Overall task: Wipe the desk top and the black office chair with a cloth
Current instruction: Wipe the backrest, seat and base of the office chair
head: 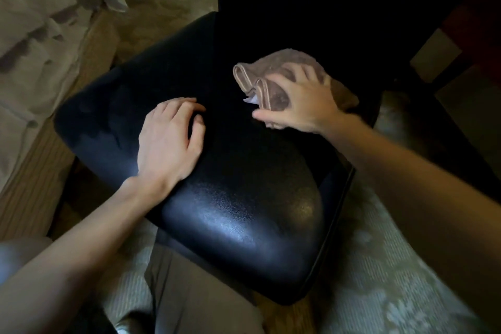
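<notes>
Cloth (280,62) on the black office chair (244,211) seat.
The right hand (301,100) presses spread fingers onto the bunched cloth near the seat's back; the left hand (168,138) rests nearby, relaxed, holding nothing.

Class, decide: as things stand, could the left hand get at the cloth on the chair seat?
Probably yes. The left hand rests on the black seat with only bare seat between it and the cloth, though the right hand covers part of it.
</notes>
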The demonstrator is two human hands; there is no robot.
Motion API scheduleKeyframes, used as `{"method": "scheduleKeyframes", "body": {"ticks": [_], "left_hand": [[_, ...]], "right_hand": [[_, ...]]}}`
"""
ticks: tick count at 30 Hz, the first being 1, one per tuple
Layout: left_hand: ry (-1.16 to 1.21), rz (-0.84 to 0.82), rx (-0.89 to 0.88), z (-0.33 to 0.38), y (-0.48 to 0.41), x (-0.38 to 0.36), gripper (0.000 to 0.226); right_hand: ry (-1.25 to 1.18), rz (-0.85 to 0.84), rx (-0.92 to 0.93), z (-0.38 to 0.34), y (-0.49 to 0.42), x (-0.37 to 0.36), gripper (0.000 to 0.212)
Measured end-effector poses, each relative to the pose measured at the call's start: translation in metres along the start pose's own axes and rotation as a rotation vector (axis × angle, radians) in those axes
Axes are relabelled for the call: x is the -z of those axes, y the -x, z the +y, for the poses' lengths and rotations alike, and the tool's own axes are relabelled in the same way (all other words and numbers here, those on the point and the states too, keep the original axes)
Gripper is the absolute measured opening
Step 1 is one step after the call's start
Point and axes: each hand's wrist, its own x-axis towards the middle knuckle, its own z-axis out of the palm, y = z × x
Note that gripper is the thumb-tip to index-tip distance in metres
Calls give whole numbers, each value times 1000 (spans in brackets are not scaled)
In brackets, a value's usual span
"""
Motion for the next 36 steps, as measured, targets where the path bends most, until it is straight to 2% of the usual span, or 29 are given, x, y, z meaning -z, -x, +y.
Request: {"method": "scheduleKeyframes", "body": {"ticks": [2,4,6,10,12,14,16,18,19,21,22,24,26,27,31,36], "left_hand": [[5,-2,15,2,0,0,31],[19,1,47,5,0,1,31],[24,6,66,5,0,1,31],[19,15,56,7,2,3,28],[4,4,40,7,2,4,26],[-2,-13,36,9,1,8,26],[-29,-33,38,10,0,11,29],[-93,-88,22,13,-1,13,33],[-132,-122,18,14,-2,14,33],[-174,-180,18,20,-6,15,33],[-170,-196,28,22,-7,15,34],[-134,-201,23,30,-9,13,34],[-93,-186,7,37,-7,7,34],[-74,-175,0,39,-6,3,34],[-6,-125,15,36,-5,-5,30],[-6,-118,9,35,-5,-6,28]], "right_hand": [[7,177,-19,-7,3,-11,72],[-76,250,18,-15,12,-4,63],[-205,266,130,-34,36,7,60],[-314,229,483,-70,118,12,44],[-353,192,562,-71,135,16,40],[-382,285,518,-65,131,26,42],[-317,470,367,-54,112,37,47],[-159,546,186,-35,89,41,51],[-60,521,95,-21,78,41,57],[111,415,-61,14,60,34,81],[129,332,-104,32,52,28,92],[27,165,-172,66,41,9,98],[-163,93,-218,86,36,-14,91],[-209,136,-223,90,36,-24,84],[-215,366,-241,81,34,-35,61],[-279,365,-107,22,77,-16,48]]}}
